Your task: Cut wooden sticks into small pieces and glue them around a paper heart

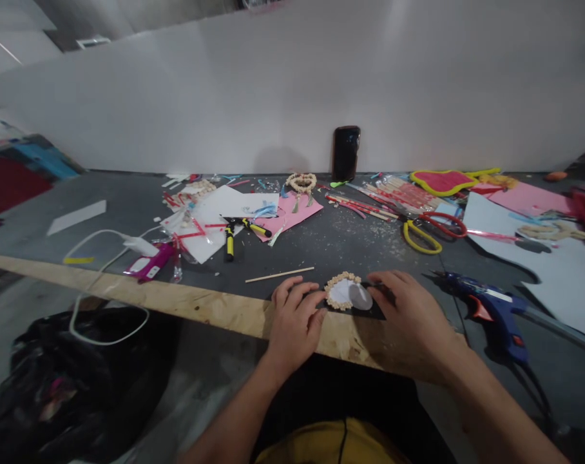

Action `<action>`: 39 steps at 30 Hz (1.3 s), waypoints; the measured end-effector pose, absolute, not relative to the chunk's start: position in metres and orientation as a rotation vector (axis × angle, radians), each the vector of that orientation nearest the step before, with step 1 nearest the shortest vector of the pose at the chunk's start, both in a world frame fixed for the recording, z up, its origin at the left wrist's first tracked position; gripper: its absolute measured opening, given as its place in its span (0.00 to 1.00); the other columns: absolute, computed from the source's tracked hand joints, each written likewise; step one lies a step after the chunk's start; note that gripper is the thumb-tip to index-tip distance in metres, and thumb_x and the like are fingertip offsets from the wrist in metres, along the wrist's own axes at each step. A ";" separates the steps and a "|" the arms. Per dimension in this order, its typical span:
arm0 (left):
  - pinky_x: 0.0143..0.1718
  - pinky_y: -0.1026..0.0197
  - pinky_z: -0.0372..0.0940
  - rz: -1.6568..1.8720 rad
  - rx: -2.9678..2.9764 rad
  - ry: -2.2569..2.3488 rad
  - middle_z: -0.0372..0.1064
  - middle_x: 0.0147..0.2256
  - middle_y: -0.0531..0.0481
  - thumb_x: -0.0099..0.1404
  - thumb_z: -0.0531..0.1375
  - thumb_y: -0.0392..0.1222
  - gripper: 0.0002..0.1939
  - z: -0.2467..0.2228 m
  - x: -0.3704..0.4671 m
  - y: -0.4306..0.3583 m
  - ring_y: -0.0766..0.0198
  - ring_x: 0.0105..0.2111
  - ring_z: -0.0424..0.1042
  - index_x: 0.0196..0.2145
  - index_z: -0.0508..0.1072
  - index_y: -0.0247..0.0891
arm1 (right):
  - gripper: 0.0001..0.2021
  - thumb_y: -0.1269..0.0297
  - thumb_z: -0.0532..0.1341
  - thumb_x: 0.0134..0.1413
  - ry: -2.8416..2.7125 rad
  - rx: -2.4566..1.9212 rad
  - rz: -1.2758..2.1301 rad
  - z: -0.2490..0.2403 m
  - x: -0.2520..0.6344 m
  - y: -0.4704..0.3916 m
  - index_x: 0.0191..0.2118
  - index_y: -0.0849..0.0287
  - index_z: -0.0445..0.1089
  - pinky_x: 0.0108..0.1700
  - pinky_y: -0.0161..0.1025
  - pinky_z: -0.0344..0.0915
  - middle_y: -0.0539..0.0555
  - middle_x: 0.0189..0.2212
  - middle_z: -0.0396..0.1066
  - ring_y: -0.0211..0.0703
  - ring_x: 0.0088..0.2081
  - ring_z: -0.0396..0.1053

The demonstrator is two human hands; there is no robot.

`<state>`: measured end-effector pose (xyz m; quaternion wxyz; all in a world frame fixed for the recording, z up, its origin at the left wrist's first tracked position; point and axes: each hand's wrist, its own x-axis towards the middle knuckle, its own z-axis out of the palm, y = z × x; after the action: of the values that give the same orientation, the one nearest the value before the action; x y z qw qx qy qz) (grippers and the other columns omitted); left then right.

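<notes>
A ring of small pale beads (332, 300) with a white centre lies near the table's front edge. Overlapping its right side is a small round translucent disc (361, 297). My left hand (296, 317) rests just left of the ring, fingers apart, holding nothing. On the other side, my right hand (408, 308) has its fingertips at the disc's right edge; whether they grip it is hard to see. Beyond my left hand lies a thin wooden stick (279, 274).
A blue glue gun (495, 309) lies at the right, with red-and-yellow scissors (422, 237) behind it. Pliers (230, 240), paper scraps (210, 209) and a purple pack (150, 263) lie left. A phone (346, 153) leans on the wall. A black bag (80, 380) stands below.
</notes>
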<state>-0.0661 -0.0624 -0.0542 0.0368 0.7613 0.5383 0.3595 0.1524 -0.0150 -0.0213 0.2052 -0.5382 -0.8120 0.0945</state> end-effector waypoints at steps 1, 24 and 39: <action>0.53 0.45 0.56 1.102 2.338 1.655 0.67 0.45 0.45 0.61 0.56 0.36 0.12 -0.054 -0.066 -0.062 0.52 0.52 0.57 0.43 0.71 0.40 | 0.10 0.65 0.52 0.57 -2.259 -1.471 0.255 -0.021 0.152 -0.021 0.41 0.58 0.69 0.41 0.43 0.63 0.57 0.37 0.72 0.47 0.40 0.67; 0.52 0.46 0.59 1.155 2.361 1.716 0.67 0.44 0.45 0.62 0.51 0.31 0.13 -0.054 -0.063 -0.065 0.53 0.51 0.58 0.41 0.72 0.39 | 0.10 0.59 0.52 0.58 -1.976 -1.461 0.037 -0.040 0.186 -0.075 0.27 0.55 0.62 0.29 0.37 0.59 0.50 0.21 0.63 0.40 0.26 0.64; 0.52 0.47 0.60 1.203 2.395 1.720 0.66 0.44 0.44 0.63 0.51 0.31 0.14 -0.059 -0.065 -0.063 0.54 0.50 0.59 0.43 0.71 0.39 | 0.12 0.58 0.52 0.56 -1.722 -1.812 -0.548 -0.021 0.245 -0.085 0.38 0.58 0.67 0.50 0.52 0.58 0.63 0.37 0.70 0.57 0.43 0.67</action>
<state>-0.0647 -0.0634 -0.0590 -0.0214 0.7519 0.5400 0.3776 0.2448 -0.0851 -0.0208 0.2872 -0.6783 -0.6445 -0.2050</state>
